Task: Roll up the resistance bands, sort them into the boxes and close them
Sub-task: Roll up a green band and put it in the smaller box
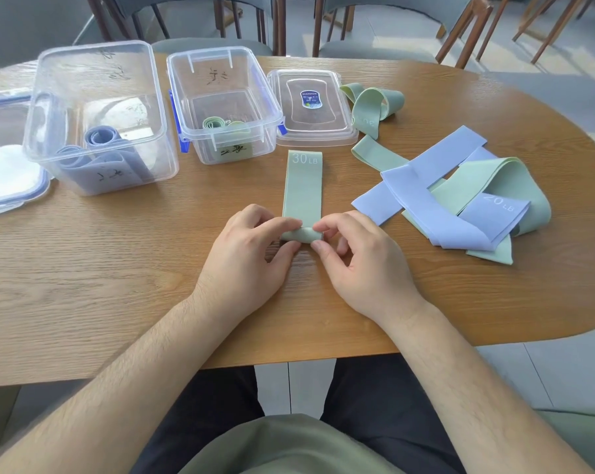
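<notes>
Rolling step: left hand (246, 249) and right hand (352, 254) pinch started roll of green 30 LB band (302, 186). Next, judged: roll away toward middle box (272, 97), keeping coil tight.

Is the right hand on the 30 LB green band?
Touching. Head view: the right hand pinches the rolled near end of the 30 LB green band; the left hand pinches it too.

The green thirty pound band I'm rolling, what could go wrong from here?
1. The green band is barely rolled, pinched by the left hand and right hand; the start could spring open or wind crooked.
2. The pile at the right interlaces purple and green bands; pulling one may drag others.
3. The two clear boxes look alike; the roll could land in the purple-band box instead of the green-band box.
</notes>
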`<action>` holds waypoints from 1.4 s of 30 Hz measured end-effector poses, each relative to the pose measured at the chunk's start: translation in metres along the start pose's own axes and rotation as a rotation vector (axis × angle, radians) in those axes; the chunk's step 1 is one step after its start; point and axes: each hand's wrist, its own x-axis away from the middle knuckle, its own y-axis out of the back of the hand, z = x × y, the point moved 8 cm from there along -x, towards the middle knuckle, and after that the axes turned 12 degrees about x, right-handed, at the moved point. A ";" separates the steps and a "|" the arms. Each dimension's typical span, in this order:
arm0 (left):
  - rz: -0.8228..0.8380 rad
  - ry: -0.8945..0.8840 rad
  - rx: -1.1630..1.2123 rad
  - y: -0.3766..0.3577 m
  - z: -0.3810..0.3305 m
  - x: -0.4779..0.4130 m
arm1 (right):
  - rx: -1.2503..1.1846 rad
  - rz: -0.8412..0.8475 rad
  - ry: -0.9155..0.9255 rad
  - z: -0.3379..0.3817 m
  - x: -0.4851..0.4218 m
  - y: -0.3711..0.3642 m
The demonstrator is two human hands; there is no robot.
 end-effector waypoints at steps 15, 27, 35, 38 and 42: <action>0.004 0.012 0.003 -0.002 0.000 0.002 | -0.026 -0.041 -0.022 -0.001 0.000 0.003; -0.011 -0.014 -0.109 -0.003 -0.001 0.000 | -0.010 -0.015 -0.034 -0.002 -0.004 0.003; 0.045 0.020 -0.111 -0.004 0.002 -0.009 | 0.003 0.000 -0.054 -0.006 -0.009 0.000; 0.068 0.006 -0.098 -0.003 0.000 -0.015 | 0.008 0.000 -0.060 -0.008 -0.012 -0.001; 0.034 -0.002 -0.085 -0.003 0.004 -0.020 | 0.051 -0.005 -0.053 -0.008 -0.016 -0.002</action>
